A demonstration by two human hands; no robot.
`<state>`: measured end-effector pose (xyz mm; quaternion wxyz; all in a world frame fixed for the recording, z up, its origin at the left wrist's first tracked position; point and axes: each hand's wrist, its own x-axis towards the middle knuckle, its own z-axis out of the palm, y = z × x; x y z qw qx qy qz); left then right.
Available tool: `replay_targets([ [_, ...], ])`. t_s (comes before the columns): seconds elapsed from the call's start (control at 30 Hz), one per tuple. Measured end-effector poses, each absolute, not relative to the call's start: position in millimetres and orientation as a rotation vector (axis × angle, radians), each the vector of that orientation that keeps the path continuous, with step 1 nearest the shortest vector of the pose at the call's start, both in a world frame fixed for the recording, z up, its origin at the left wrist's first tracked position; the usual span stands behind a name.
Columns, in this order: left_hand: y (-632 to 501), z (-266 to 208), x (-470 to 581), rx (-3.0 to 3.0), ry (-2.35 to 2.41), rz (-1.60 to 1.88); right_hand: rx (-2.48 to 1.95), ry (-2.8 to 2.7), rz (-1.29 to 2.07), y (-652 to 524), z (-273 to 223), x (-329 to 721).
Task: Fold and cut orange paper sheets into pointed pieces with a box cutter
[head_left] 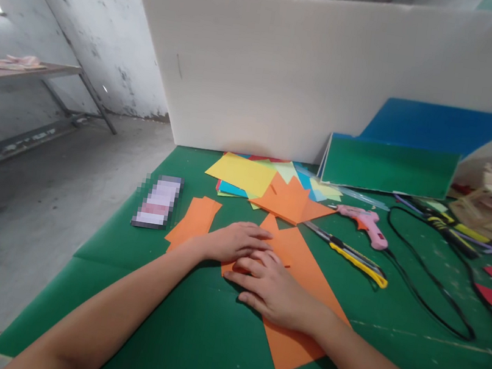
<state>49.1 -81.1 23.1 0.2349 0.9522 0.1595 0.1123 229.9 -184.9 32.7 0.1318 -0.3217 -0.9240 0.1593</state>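
My left hand (235,242) lies flat with fingers stretched over a large orange sheet of paper (306,274). Next to it my right hand (279,288) rests on the same sheet, fingers spread, its fingertips close to or overlapping the left hand's. What lies under the fingers is partly hidden. A pointed corner of orange paper (270,222) pokes out beyond my hands. To the left are orange paper pieces (197,220), one on another. Just behind the sheet sits an orange leaf-shaped cutout (292,201).
A yellow utility knife (357,263) and a pink glue gun (365,221) with a black cord (431,308) lie right. Coloured paper (243,172) is stacked behind. A blurred phone-like object (157,202) lies left. Green board (391,169) and white panel (253,74) stand at the back.
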Motion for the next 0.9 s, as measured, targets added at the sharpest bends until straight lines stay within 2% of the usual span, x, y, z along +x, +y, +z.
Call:
replay_targets([
  [0.37, -82, 23, 49, 2.662, 0.427, 0.33, -0.926, -2.711, 0.345, -186, 35, 228],
  [0.9, -85, 26, 48, 2.661, 0.469, 0.304, -1.066, -2.635, 0.395, -185, 45, 256],
])
